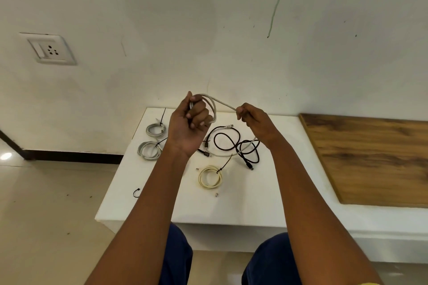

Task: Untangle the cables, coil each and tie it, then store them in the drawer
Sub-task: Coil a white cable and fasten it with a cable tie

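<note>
White cable (223, 102) stretched between my two hands above the white table (162, 203), its taut span running left to right and sloping down toward my right side. From my right hand (252, 118) the rest of it hung down and trailed leftward across the tabletop. My left hand (193, 120) was raised, knuckles toward me, fingers curled round a few loops of that cable. My right hand sat a little lower, thumb and fingertips pinching the strand.

I counted three tied coils on the table: two grey coils (155, 129) (149, 150) at the far left, one behind the other, and one cream coil (210, 177) nearer me, each bound with a black tie. One loose black cable (228, 143) lay in open curves beneath my hands, crossing the trailing white one. One spare black tie (136, 193) lay by the table's left edge. Both forearms reached forward, elbows low.
</note>
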The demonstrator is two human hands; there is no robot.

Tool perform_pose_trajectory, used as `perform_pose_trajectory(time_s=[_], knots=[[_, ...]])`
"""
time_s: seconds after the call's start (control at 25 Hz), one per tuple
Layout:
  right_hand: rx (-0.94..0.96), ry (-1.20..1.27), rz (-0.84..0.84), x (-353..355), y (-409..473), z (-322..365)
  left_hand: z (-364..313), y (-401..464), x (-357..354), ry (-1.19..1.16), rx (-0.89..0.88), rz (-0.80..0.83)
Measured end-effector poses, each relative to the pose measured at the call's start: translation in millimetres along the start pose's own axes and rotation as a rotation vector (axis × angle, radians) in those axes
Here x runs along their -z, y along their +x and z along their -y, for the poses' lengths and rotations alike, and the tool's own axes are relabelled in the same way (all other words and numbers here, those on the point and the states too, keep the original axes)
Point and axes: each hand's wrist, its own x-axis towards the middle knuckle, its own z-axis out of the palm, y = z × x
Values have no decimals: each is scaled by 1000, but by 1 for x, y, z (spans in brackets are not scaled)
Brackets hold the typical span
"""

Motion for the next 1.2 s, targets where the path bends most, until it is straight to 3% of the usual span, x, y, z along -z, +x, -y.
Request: perform_pose_trajectory(time_s=[0.28, 0.48, 0.68, 1.0, 1.2], knots=[[-57, -193, -18, 19, -10, -8, -2, -5, 4, -303, -107, 6], [-161, -381, 1, 23, -29, 3, -6, -7, 2, -383, -295, -154], [-206, -392, -11, 17, -56, 11, 3, -9, 0, -202, -343, -301], [-173, -266, 169, 2, -74, 23, 32, -6, 17, 330, -257, -608], [-113, -194, 94, -7, -80, 21, 58, -14, 18, 919, -139, -474]])
